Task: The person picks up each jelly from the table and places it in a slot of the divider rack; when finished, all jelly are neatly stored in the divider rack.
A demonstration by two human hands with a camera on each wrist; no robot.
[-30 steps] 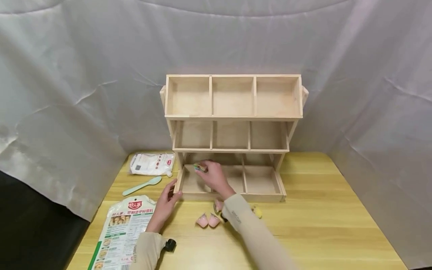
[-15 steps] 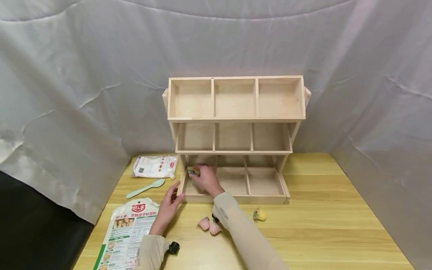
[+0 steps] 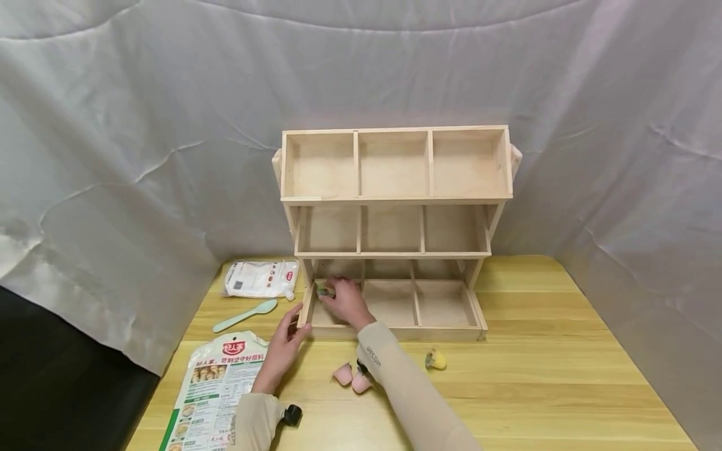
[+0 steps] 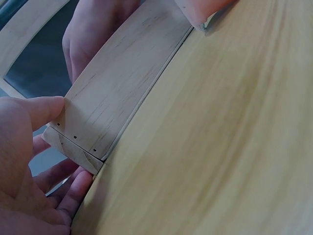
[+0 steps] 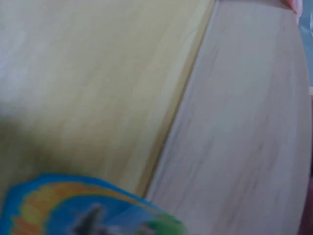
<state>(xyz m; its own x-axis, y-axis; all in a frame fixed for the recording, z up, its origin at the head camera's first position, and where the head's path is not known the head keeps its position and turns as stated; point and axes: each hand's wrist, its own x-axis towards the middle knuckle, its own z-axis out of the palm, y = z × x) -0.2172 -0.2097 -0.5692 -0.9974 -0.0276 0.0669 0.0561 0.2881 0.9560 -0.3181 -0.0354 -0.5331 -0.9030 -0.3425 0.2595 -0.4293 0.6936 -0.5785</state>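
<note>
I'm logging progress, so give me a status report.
Left grip on bottom tray, front left corner. Right grip pinching small item at left compartment. No obstruction seen; pink cups outside, on table.

Backdrop (image 3: pixel 395 75): grey fabric, faintly glossy, a curved seam line across its upper part. Left side panel (image 3: pixel 113 244): grey fabric, creased, bright sheen along the folds. Right side panel (image 3: pixel 643 250): grey fabric, creased. Table (image 3: pixel 564 357): yellowish wood-grain top, rounded far right corner, pale reflected light near the front. Dark area (image 3: pixel 62 376): black, lower left, below the fabric's edge; nature unclear.
</note>
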